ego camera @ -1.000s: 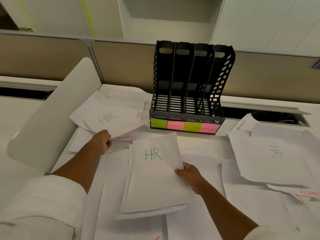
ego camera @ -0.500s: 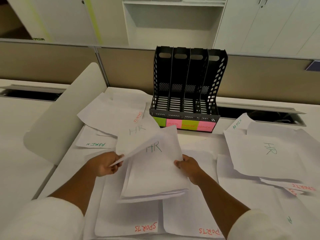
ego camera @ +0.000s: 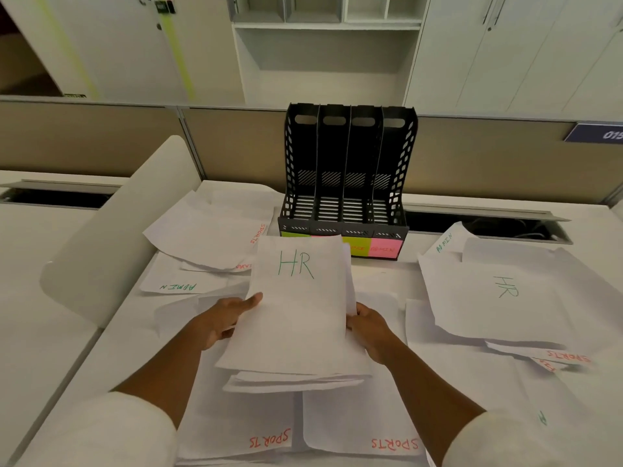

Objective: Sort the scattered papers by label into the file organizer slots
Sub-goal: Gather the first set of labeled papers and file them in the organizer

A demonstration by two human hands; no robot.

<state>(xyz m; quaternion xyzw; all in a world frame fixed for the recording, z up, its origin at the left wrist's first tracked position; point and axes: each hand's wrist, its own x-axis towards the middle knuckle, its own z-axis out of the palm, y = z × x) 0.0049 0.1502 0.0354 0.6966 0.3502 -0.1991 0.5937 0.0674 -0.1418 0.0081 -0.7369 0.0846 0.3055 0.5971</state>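
While both hands hold one sheaf above the desk, the items stand as follows.

HR stack [ego camera: 296, 318]: several white sheets, top one marked "HR" in green, held tilted in front of the organizer; its upper edge covers part of the front labels.
Left hand [ego camera: 224, 320]: at the stack's left edge, thumb laid on the top sheet, fingers beneath; grasping the stack.
Right hand [ego camera: 369, 326]: at the stack's right edge, fingers curled round it; grasping the stack.
Organizer [ego camera: 349, 176]: black, four upright slots, at the desk's back edge; no paper visible in the slots.
Labels [ego camera: 374, 247]: coloured notes along the organizer's base, yellow-green and pink; writing too small to read surely.
HR sheet [ego camera: 505, 291]: loose, lying to the right on other papers.
SPORTS sheets [ego camera: 344, 429]: two lying flat under the stack, nearest the person.
ADMIN sheet [ego camera: 178, 286]: to the left, partly under other papers.
Desk [ego camera: 50, 348]: white, papers scattered left and right.
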